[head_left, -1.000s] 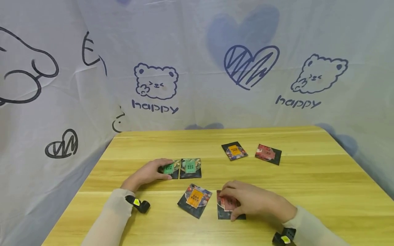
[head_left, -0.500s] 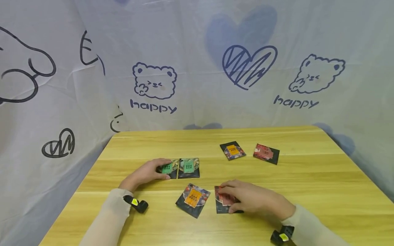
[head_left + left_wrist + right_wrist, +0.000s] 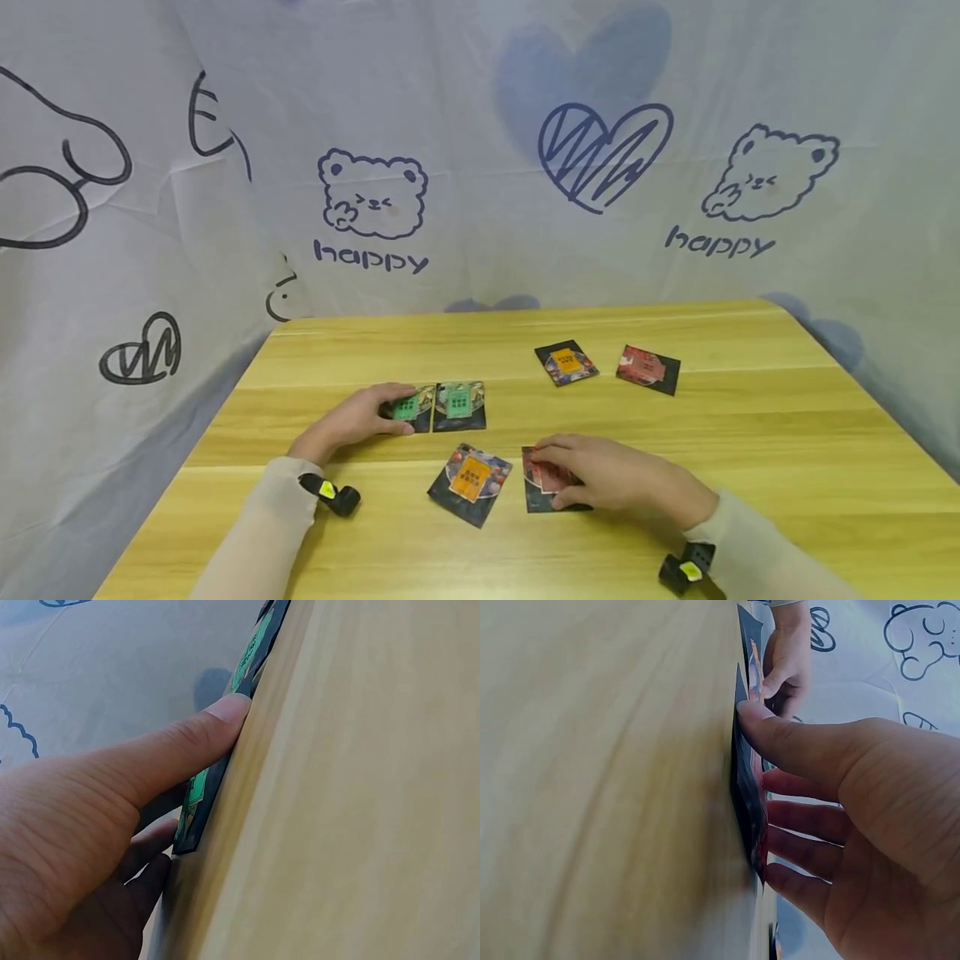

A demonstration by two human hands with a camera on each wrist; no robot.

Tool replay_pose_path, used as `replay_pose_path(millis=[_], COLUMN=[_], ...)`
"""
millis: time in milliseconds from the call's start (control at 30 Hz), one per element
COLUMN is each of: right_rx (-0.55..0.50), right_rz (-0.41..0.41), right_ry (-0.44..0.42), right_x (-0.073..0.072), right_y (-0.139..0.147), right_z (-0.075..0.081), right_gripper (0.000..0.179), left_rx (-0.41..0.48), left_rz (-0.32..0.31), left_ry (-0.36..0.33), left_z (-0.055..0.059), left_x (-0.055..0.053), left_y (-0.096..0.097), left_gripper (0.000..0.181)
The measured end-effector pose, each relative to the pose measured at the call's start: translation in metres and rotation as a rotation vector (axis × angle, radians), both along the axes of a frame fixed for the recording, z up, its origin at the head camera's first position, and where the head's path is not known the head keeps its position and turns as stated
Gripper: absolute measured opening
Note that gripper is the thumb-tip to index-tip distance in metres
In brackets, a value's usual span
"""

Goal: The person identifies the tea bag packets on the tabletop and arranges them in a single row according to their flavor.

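Observation:
Fingertips and thumb of my left hand [image 3: 351, 423] rest on a dark sachet with a green label [image 3: 407, 407]. Close to its right lies a second green-label sachet [image 3: 460, 405]. My right hand [image 3: 622, 477] spans a sachet with a red label [image 3: 542, 498], partly covering it. In the right wrist view its thumb touches the sachet at one edge, while fairly straight fingers [image 3: 806, 844] touch the other side. Between the hands, nearer me, an orange-label sachet [image 3: 470, 485] lies turned at an angle. The left wrist view shows the left thumb on the green-label sachet [image 3: 199, 787].
Toward the back of the wooden table [image 3: 750, 467] lie another orange-label sachet [image 3: 567, 365] and another red-label sachet [image 3: 647, 371]. White cloth [image 3: 480, 142] with drawn bears and hearts hangs behind the table and at its left.
My right hand has slid the red-label sachet a little away from me, closer to level with the orange-label one. The left hand stays on the green-label sachet. The head view has shifted slightly.

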State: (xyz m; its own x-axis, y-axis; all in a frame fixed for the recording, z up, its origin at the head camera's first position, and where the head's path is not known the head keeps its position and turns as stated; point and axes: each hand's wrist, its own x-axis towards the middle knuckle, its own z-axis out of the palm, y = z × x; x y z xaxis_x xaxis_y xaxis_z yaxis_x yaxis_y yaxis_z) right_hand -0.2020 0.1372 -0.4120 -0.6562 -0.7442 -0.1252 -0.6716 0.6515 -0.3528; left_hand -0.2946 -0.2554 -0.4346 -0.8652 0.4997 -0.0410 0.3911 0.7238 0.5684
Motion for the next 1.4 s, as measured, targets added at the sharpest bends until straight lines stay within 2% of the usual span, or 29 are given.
replay_pose_path(millis=[333, 633, 1400], right_rx=[-0.028, -0.029, -0.009], right_rz=[-0.019, -0.049, -0.031], right_ry=[-0.003, 0.005, 0.040], right_x=[-0.007, -0.013, -0.042], right_y=[0.001, -0.002, -0.002], right_z=[-0.005, -0.003, -0.007], right_gripper=[0.064, 0.060, 0.063], left_rx=[-0.005, 0.005, 0.018], left_rz=[-0.001, 0.000, 0.005], left_ry=[-0.008, -0.018, -0.013], left_z=[-0.001, -0.001, -0.002], left_x=[-0.002, -0.001, 0.000], left_y=[-0.001, -0.002, -0.001], left_gripper=[0.075, 0.075, 0.075])
